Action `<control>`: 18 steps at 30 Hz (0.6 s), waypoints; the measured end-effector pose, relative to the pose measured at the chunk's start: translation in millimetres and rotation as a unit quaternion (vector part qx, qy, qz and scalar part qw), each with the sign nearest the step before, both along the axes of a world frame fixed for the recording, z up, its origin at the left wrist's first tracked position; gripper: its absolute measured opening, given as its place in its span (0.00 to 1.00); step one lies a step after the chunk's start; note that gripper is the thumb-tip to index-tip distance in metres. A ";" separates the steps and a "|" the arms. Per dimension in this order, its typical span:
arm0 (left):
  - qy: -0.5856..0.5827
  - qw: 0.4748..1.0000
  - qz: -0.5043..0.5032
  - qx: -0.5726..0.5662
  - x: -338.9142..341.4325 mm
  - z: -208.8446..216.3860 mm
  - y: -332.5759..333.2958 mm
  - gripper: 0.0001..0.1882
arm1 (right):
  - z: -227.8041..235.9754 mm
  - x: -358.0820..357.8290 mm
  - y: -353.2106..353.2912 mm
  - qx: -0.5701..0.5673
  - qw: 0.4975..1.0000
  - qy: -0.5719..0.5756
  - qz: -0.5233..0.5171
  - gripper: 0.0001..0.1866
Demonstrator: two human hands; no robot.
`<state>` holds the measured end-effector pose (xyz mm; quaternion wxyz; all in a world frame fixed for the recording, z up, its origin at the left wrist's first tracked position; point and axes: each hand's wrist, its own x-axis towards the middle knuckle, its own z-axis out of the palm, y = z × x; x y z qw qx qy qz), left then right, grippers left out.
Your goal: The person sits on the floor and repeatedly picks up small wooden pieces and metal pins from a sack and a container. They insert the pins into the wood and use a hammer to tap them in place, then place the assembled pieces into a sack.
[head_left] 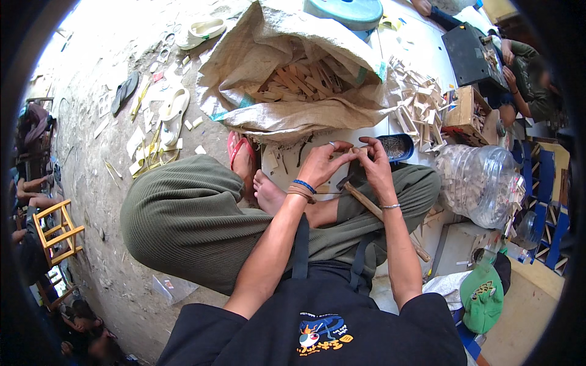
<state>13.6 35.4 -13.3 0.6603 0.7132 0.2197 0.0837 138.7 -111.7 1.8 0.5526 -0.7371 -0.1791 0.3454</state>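
the left hand and the right hand meet above the crossed legs, fingertips pressed together on a small wooden piece pinched between them. the piece sits right at the point where both grips touch, almost wholly covered by the fingers, so its shape and size are hard to make out. the left grip is closed with thumb and forefinger on the piece; the right grip is closed the same way from the other side, its other fingers curled.

just below the hands a hammer lies across the lap, its wooden handle running down to the right under the right forearm, its dark head near the right wrist and partly hidden by it. just beyond the right hand, a blue tin stands on the white board; its contents are too small to tell. beyond the hands an open sack holds wooden sticks, and loose wooden offcuts pile beside it. a clear plastic jug full of pale pieces lies at the right, its far end cut off by clutter.
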 end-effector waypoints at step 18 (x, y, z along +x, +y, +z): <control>0.000 0.996 0.049 -0.074 1.7 -11.3 -13.0 0.17 | -6.1 8.9 -10.8 -0.017 0.999 -0.006 -0.041 0.17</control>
